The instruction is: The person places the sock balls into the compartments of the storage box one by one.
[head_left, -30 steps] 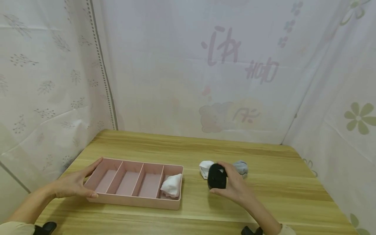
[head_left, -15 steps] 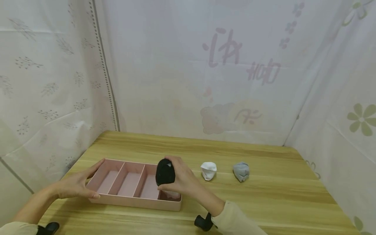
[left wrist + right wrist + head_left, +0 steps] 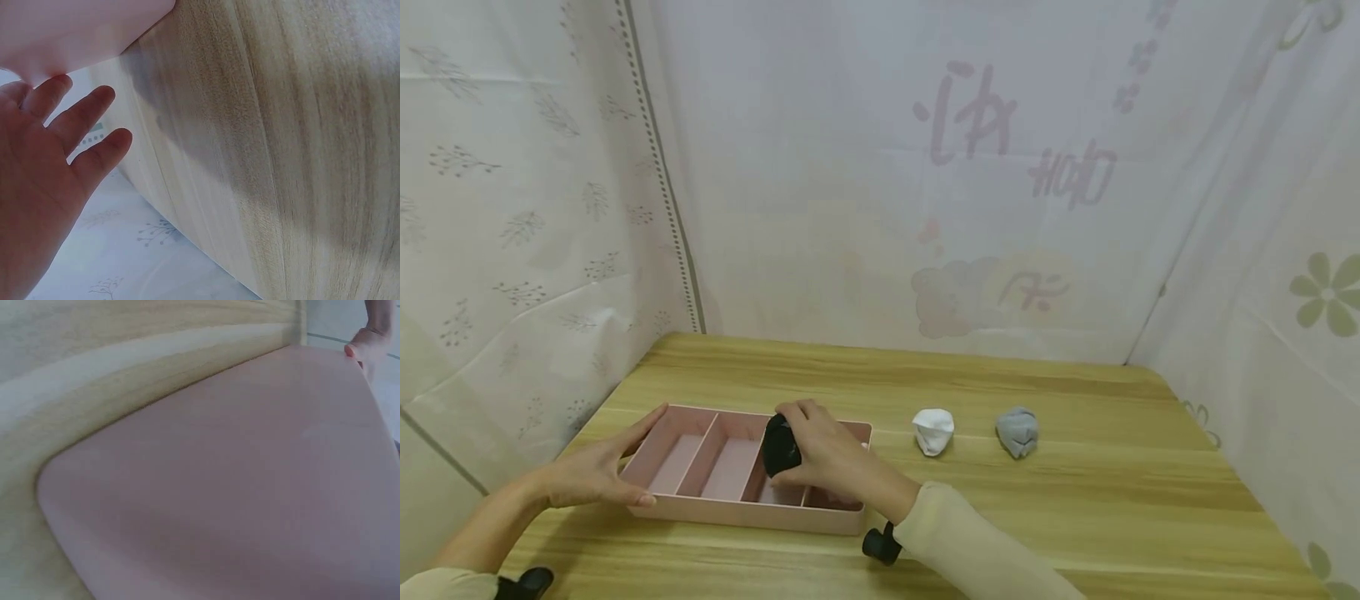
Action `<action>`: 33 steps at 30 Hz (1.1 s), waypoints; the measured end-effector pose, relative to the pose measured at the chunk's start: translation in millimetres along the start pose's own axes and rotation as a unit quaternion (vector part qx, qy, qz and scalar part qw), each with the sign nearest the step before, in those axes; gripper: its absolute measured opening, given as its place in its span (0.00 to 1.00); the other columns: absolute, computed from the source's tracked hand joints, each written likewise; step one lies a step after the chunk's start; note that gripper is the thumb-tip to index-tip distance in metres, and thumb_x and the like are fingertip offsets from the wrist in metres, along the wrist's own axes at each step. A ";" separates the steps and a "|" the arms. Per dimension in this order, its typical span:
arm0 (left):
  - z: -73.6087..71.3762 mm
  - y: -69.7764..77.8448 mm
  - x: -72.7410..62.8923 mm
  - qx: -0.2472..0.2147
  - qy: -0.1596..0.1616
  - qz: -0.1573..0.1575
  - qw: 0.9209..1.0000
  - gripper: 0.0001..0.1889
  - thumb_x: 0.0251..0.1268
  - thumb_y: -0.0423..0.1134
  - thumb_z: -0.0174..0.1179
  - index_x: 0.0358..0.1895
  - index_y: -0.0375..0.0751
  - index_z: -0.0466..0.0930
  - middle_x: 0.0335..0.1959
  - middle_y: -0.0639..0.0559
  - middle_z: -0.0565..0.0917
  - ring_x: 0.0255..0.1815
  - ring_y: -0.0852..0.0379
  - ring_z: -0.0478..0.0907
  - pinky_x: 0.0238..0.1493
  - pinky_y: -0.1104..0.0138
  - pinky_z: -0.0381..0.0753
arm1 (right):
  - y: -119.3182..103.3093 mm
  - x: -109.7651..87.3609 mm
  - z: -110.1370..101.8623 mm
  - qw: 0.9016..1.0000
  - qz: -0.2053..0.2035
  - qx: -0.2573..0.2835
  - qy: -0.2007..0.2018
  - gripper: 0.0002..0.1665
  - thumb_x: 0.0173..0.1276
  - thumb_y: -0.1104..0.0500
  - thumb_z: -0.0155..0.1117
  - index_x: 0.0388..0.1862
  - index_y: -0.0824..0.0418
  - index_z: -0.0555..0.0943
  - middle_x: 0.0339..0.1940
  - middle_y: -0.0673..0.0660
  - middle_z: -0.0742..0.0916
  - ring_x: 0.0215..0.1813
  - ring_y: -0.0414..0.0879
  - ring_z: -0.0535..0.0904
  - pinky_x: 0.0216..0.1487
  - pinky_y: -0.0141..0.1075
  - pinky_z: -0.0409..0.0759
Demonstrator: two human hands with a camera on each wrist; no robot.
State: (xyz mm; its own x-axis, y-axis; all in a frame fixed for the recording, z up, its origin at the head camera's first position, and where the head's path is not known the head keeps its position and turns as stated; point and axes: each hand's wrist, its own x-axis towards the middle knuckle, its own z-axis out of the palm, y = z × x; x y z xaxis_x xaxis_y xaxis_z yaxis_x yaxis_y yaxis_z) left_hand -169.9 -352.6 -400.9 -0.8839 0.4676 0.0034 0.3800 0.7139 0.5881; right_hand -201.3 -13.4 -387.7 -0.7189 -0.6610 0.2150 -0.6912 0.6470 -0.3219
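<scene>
A pink box (image 3: 752, 516) with several compartments lies on the table. My left hand (image 3: 591, 471) grips its left end, thumb at the front wall and fingers toward the back corner; in the left wrist view some fingers (image 3: 94, 159) stand clear of the box. My right hand (image 3: 831, 454) holds a balled-up black sock (image 3: 781, 447) low over the third compartment from the left. Whether the sock touches the bottom is hidden. The rightmost compartment is largely covered by the right hand. The right wrist view shows the box's outer wall (image 3: 219, 475).
Right of the box, a balled-up white sock (image 3: 933, 432) and a balled-up grey sock (image 3: 1018, 432) lie apart on the wooden table (image 3: 1075, 508). Printed curtains (image 3: 820, 208) hang behind and at both sides.
My right hand has carried the black sock left from near the white and grey socks, over the box's right end, and down to the third compartment. The left hand stays at the box.
</scene>
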 end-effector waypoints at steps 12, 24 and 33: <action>0.9 -0.4 0.0 -0.019 0.005 0.002 1.000 0.58 0.47 0.39 0.71 0.76 0.51 0.36 0.69 0.25 0.57 0.57 0.84 0.54 0.46 0.75 0.70 | -7.2 3.8 8.7 0.960 -0.088 -0.265 0.013 0.48 0.44 0.31 0.71 0.60 0.54 0.68 0.53 0.51 0.77 0.53 0.45 0.73 0.54 0.32 0.74; 1.4 -2.1 -0.1 -0.037 -0.001 0.003 0.999 0.58 0.47 0.38 0.70 0.76 0.52 0.35 0.69 0.23 0.54 0.57 0.87 0.50 0.47 0.77 0.68 | -18.9 8.1 11.7 0.946 -0.048 -0.313 -0.068 0.38 0.46 0.27 0.66 0.46 0.51 0.72 0.41 0.45 0.81 0.46 0.41 0.76 0.47 0.33 0.73; 1.7 -1.8 0.3 -0.010 0.008 0.005 1.000 0.58 0.47 0.40 0.71 0.76 0.51 0.36 0.69 0.25 0.57 0.57 0.82 0.55 0.46 0.75 0.70 | -24.0 6.8 10.1 0.942 -0.039 -0.318 -0.105 0.34 0.49 0.28 0.65 0.44 0.50 0.71 0.40 0.44 0.81 0.47 0.39 0.75 0.46 0.31 0.69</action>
State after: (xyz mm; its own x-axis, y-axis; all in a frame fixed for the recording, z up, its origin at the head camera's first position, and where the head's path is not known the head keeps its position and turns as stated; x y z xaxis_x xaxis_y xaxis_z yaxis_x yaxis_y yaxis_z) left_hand -170.4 -352.9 -403.3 -0.8844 0.4663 0.0223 0.3834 0.6982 0.6046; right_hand -188.8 -37.3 -387.9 -0.6805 -0.7327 0.0075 -0.6930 0.6468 0.3184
